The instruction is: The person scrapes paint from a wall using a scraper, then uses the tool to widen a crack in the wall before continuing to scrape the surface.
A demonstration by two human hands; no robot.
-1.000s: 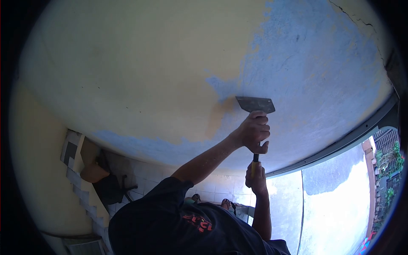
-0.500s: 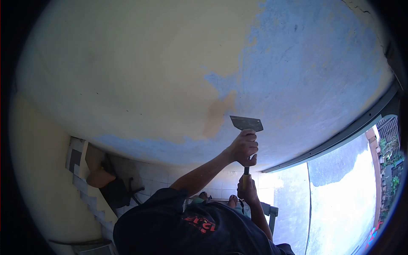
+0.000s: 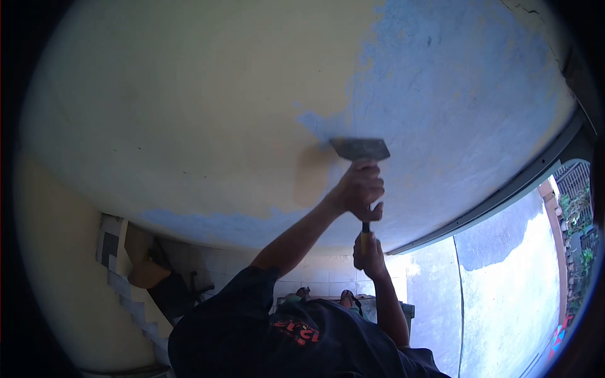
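Yellow-and-blue painted wall (image 3: 239, 107) rises past my grip: left hand (image 3: 360, 190) above, right hand (image 3: 373, 257) below, both wrapped round one dark-bladed metal scraper (image 3: 362, 150), likely to steady it.

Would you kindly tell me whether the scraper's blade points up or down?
Up: the blade is above the left hand, with the right hand lower down.

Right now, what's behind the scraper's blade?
Behind the scraper's blade is the wall: bluish beyond its right end, with a brownish patch below its left. The spot directly behind is covered; its color can't be seen.
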